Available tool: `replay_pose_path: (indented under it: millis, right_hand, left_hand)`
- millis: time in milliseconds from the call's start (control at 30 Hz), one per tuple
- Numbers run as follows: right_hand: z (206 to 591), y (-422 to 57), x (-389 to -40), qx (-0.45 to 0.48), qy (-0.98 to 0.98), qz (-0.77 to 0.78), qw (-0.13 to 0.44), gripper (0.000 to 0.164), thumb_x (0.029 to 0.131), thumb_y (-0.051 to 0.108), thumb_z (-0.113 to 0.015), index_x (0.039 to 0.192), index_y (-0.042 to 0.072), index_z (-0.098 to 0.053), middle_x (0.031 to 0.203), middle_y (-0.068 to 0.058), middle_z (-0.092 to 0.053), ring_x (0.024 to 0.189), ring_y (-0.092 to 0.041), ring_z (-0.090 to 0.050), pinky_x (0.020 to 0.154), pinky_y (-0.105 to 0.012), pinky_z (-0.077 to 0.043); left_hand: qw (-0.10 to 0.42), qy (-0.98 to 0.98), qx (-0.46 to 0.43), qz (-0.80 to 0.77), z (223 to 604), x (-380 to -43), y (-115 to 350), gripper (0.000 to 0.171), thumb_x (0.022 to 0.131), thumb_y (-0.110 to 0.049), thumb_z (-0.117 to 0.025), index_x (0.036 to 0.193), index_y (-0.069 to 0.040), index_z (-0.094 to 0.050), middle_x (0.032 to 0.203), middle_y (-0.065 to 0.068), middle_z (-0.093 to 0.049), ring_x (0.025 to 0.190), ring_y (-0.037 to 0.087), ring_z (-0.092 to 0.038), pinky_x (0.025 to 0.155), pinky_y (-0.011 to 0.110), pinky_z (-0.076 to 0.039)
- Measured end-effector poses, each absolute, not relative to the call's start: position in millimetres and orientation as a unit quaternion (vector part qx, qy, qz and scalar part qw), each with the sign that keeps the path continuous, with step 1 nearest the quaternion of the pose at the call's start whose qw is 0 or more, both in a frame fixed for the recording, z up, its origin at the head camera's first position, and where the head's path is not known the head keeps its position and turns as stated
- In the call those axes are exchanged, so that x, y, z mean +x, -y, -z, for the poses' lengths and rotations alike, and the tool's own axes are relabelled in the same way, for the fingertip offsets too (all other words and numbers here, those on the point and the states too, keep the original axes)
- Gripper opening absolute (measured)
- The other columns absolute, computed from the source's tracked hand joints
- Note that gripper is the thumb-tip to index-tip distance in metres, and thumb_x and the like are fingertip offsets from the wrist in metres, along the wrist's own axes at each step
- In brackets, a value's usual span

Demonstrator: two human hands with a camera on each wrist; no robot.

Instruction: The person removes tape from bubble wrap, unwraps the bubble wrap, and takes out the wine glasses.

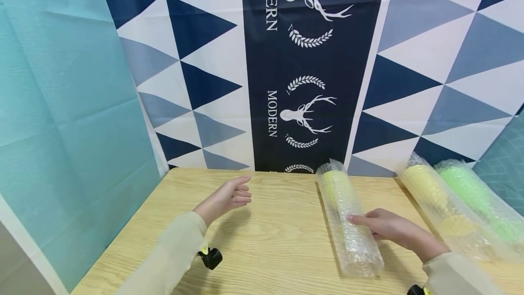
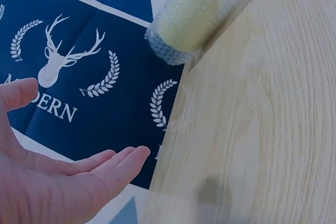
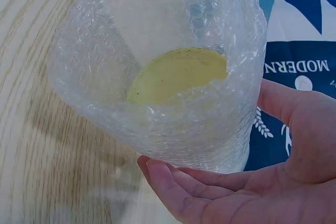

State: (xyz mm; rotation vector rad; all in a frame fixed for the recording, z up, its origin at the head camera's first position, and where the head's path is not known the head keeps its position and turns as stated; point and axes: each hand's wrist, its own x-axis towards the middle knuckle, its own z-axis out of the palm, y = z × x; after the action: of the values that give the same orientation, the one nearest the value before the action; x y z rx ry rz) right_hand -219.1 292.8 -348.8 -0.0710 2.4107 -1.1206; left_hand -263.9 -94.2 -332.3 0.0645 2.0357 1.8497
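Note:
A bubble-wrapped bundle (image 1: 340,204) lies lengthwise on the wooden table, with something pale yellow inside its far end and looser clear wrap at its near end. My right hand (image 1: 389,226) grips it from the right side, thumb on top and fingers curled along its flank. In the right wrist view, a round yellow face (image 3: 178,74) shows inside the open end of the bubble wrap (image 3: 173,124). Apart from the bundle, my left hand (image 1: 227,198) hovers over the table to its left, holding nothing. Its fingers (image 2: 113,169) are loosely extended.
At the right side of the table (image 1: 262,231) lie two more bubble-wrapped bundles, one yellow (image 1: 430,190) and one green (image 1: 471,190). A patterned cloth (image 1: 204,72) hangs along the back edge. A teal cloth (image 1: 73,117) bounds the left side.

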Motion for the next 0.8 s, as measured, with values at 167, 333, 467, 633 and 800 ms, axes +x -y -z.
replay_pose_path:
  millis: [167,333,467,633,800]
  right_hand:
    - [351.0,-287.4,-218.6,-0.034,-0.872,0.424,0.242,0.073,0.097,0.047,-0.048,0.124,-0.021,-0.05,0.114,-0.014,-0.068,0.11,-0.03,-0.064,0.097,-0.048,-0.051]
    - [355.1,-280.7,-217.6,-0.041,-0.858,0.45,0.244,0.072,0.098,0.046,-0.047,0.125,-0.021,-0.048,0.111,-0.012,-0.069,0.108,-0.027,-0.064,0.097,-0.047,-0.051]
    - [358.1,-276.5,-216.5,-0.046,-0.846,0.47,0.248,0.073,0.098,0.045,-0.047,0.125,-0.023,-0.047,0.107,-0.01,-0.07,0.104,-0.023,-0.066,0.095,-0.045,-0.053]
    - [361.3,-267.9,-216.5,-0.061,-0.836,0.485,0.249,0.072,0.099,0.045,-0.046,0.125,-0.022,-0.047,0.104,-0.009,-0.07,0.1,-0.019,-0.066,0.094,-0.042,-0.054]
    - [362.7,-256.9,-215.4,-0.06,-0.834,0.489,0.247,0.072,0.098,0.047,-0.047,0.126,-0.019,-0.048,0.106,-0.007,-0.067,0.098,-0.013,-0.063,0.096,-0.042,-0.052]
  left_hand:
    - [0.21,-0.708,0.022,-0.674,337.7,-266.8,93.5,0.073,0.098,-0.039,-0.043,0.142,0.016,-0.026,0.146,0.037,-0.033,0.136,0.046,-0.039,0.117,0.049,-0.032]
    - [0.219,-0.696,0.003,-0.684,343.7,-268.5,91.3,0.074,0.098,-0.041,-0.043,0.14,0.017,-0.029,0.143,0.038,-0.036,0.134,0.046,-0.042,0.116,0.048,-0.034]
    - [0.233,-0.679,-0.009,-0.696,348.3,-269.9,88.1,0.074,0.097,-0.042,-0.043,0.139,0.017,-0.031,0.143,0.037,-0.038,0.133,0.046,-0.042,0.115,0.047,-0.035]
    - [0.246,-0.665,-0.01,-0.705,350.9,-268.6,85.1,0.076,0.097,-0.044,-0.044,0.139,0.017,-0.03,0.142,0.038,-0.038,0.133,0.047,-0.042,0.116,0.047,-0.034]
    - [0.252,-0.668,-0.012,-0.7,353.3,-267.8,82.7,0.076,0.095,-0.045,-0.047,0.138,0.016,-0.033,0.14,0.037,-0.041,0.132,0.045,-0.045,0.115,0.047,-0.035]
